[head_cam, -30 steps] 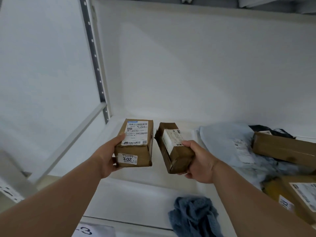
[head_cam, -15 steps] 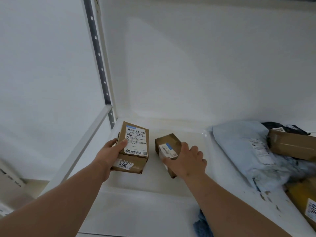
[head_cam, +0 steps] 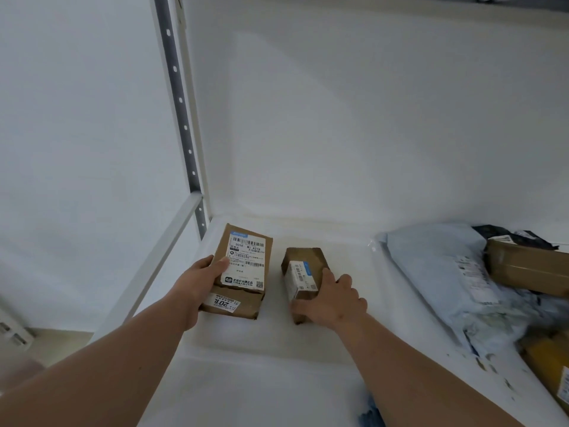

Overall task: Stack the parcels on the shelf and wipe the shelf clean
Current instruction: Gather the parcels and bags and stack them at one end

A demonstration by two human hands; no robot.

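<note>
Holding a brown box (head_cam: pixel 243 272) by its side, the left hand (head_cam: pixel 197 283) curls round it at the back left of the white shelf (head_cam: pixel 268 380). Just beside it, the right hand (head_cam: pixel 331 300) grips a smaller box (head_cam: pixel 303 272) (white label up). More parcels (head_cam: pixel 446 282) lie to the right.

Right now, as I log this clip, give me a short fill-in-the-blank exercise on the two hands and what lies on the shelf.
1. The left hand holds the larger box, whose small sticker reads ____.
2. The right hand has its grip on the smaller box, which sits on the white ____.
3. The pale blue mailer bag lies to the ____ of both boxes.
4. At the bottom edge, a scrap of ____ cloth shows.

Missing words: 201; shelf; right; blue
</note>
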